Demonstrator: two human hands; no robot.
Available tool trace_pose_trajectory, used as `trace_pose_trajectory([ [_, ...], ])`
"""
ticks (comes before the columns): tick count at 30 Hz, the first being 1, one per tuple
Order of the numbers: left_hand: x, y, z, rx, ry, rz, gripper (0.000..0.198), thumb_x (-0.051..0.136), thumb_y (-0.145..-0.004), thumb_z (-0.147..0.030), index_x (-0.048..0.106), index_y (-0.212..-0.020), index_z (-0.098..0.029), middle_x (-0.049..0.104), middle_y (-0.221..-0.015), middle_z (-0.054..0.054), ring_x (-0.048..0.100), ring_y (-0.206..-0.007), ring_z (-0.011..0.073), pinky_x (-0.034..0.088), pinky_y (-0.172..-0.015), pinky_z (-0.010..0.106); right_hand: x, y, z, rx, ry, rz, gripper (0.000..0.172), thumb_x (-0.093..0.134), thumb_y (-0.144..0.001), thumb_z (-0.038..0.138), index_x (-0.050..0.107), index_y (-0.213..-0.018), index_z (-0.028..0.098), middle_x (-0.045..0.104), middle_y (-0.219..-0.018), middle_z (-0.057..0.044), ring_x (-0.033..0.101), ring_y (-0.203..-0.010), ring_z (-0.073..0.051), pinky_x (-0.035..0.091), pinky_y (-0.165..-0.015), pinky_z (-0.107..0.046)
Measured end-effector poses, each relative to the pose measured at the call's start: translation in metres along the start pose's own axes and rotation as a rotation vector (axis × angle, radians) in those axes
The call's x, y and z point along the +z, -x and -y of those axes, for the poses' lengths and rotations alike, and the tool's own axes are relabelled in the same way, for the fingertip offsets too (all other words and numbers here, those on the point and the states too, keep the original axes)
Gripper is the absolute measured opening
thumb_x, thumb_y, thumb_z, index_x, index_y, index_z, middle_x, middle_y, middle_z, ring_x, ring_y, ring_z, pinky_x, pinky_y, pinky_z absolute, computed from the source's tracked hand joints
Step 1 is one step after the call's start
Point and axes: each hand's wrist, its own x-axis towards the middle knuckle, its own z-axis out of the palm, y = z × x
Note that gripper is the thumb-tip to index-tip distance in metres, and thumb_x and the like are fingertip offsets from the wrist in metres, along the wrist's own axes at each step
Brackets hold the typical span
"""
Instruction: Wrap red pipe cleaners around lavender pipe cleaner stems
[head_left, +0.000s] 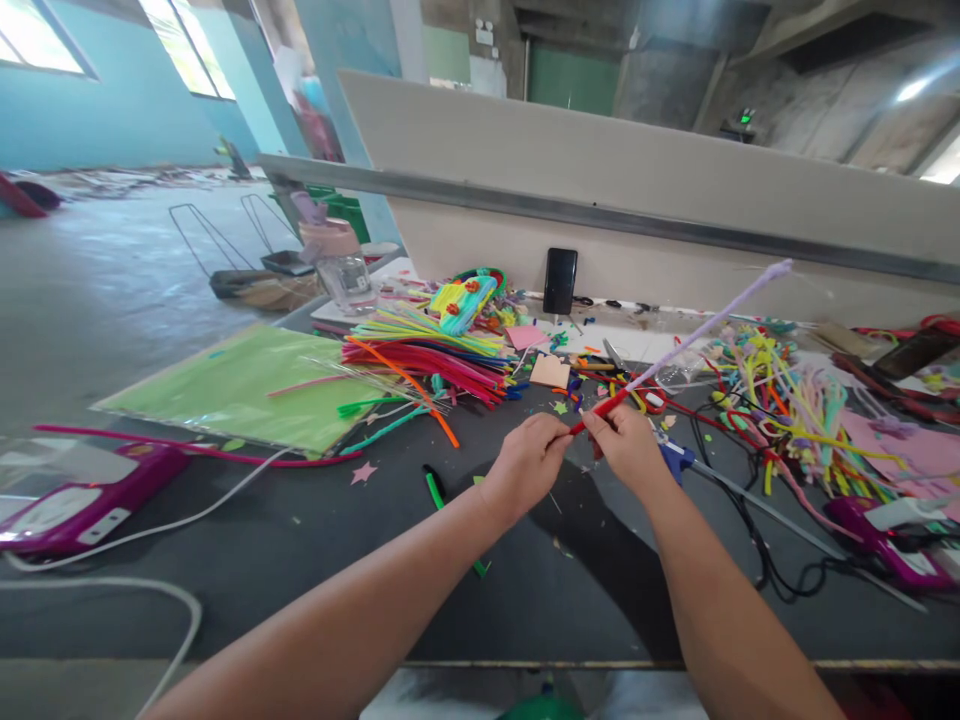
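Note:
Both my hands meet above the dark table [300, 540]. My left hand [525, 465] is closed in a pinch on the lower end of a red pipe cleaner [604, 408]. My right hand [630, 450] is closed too, gripping the same red piece just beside it. A long lilac pipe cleaner [712, 325] runs on from the red one, slanting up and to the right, past the table's back edge. A loose green stick [435, 490] lies on the table below my left wrist.
A heap of coloured pipe cleaners [427, 355] and a green sheet [240, 385] lie at left. A tangle of bent pieces [787, 400] and black cable [750, 520] fills the right. Pink glue guns [90, 495] [892, 550], a water bottle [341, 265] and a black phone [560, 281] stand around.

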Motion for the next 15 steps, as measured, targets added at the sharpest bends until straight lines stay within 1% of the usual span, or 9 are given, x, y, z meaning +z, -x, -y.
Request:
trace_pose_trajectory([
  [2, 0.001, -0.003, 0.002, -0.183, 0.099, -0.011, 0.010, 0.057, -0.077, -0.023, 0.064, -0.071, -0.018, 0.058, -0.066, 0.004, 0.053, -0.066, 0.0157, 0.040, -0.066, 0.027, -0.001, -0.001, -0.001, 0.013, -0.036, 0.038, 0.022, 0.056, -0.080, 0.039, 0.056, -0.069, 0.019, 0.052, -0.051, 0.001, 0.048, -0.042, -0.012, 0.036, -0.041, -0.025],
  [3, 0.000, -0.004, 0.003, -0.281, 0.170, 0.016, 0.010, 0.059, -0.075, -0.025, 0.063, -0.069, -0.018, 0.056, -0.060, 0.002, 0.051, -0.059, 0.0141, 0.039, -0.060, 0.025, -0.002, -0.001, -0.001, 0.028, -0.068, 0.066, 0.021, 0.056, -0.079, 0.038, 0.055, -0.069, 0.019, 0.053, -0.053, 0.002, 0.048, -0.042, -0.012, 0.036, -0.041, -0.024],
  [5, -0.002, -0.006, 0.006, -0.437, 0.369, 0.121, 0.014, 0.062, -0.072, -0.029, 0.061, -0.065, -0.016, 0.053, -0.053, 0.000, 0.047, -0.050, 0.0112, 0.036, -0.052, 0.023, -0.005, -0.001, 0.001, 0.070, -0.158, 0.142, 0.021, 0.057, -0.078, 0.038, 0.053, -0.071, 0.019, 0.052, -0.055, 0.003, 0.047, -0.042, -0.011, 0.037, -0.041, -0.024],
  [6, -0.004, -0.007, 0.007, -0.486, 0.489, 0.190, 0.017, 0.063, -0.071, -0.030, 0.060, -0.064, -0.015, 0.053, -0.052, -0.001, 0.046, -0.048, 0.0100, 0.035, -0.050, 0.022, -0.007, -0.001, 0.003, 0.088, -0.208, 0.188, 0.022, 0.058, -0.077, 0.039, 0.052, -0.072, 0.019, 0.050, -0.055, 0.004, 0.047, -0.042, -0.010, 0.037, -0.041, -0.023],
  [8, -0.007, -0.008, 0.008, -0.554, 0.713, 0.316, 0.020, 0.068, -0.067, -0.031, 0.060, -0.063, -0.013, 0.054, -0.053, 0.000, 0.046, -0.048, 0.0086, 0.036, -0.049, 0.021, -0.010, 0.000, 0.006, 0.101, -0.293, 0.281, 0.025, 0.060, -0.076, 0.041, 0.051, -0.071, 0.018, 0.048, -0.053, 0.005, 0.045, -0.042, -0.009, 0.037, -0.042, -0.023],
  [10, -0.010, -0.007, 0.008, -0.617, 0.875, 0.403, 0.022, 0.071, -0.064, -0.030, 0.059, -0.063, -0.012, 0.056, -0.054, 0.001, 0.048, -0.048, 0.0083, 0.037, -0.049, 0.021, -0.013, 0.000, 0.008, 0.081, -0.364, 0.354, 0.026, 0.061, -0.075, 0.042, 0.052, -0.071, 0.017, 0.047, -0.052, 0.005, 0.044, -0.042, -0.008, 0.038, -0.042, -0.022],
  [13, -0.009, -0.004, 0.002, -0.682, 1.035, 0.487, 0.022, 0.073, -0.063, -0.028, 0.058, -0.062, -0.011, 0.056, -0.054, 0.002, 0.049, -0.048, 0.0083, 0.038, -0.049, 0.020, -0.016, 0.001, 0.006, 0.030, -0.456, 0.438, 0.026, 0.062, -0.075, 0.042, 0.054, -0.073, 0.017, 0.048, -0.053, 0.004, 0.044, -0.044, -0.008, 0.037, -0.043, -0.022],
  [15, -0.008, -0.002, -0.002, -0.707, 1.100, 0.542, 0.023, 0.073, -0.064, -0.028, 0.058, -0.062, -0.011, 0.056, -0.055, 0.002, 0.050, -0.049, 0.0084, 0.039, -0.050, 0.021, -0.018, 0.002, 0.004, 0.002, -0.498, 0.479, 0.026, 0.062, -0.075, 0.042, 0.055, -0.075, 0.017, 0.049, -0.054, 0.004, 0.044, -0.045, -0.008, 0.036, -0.043, -0.021],
])
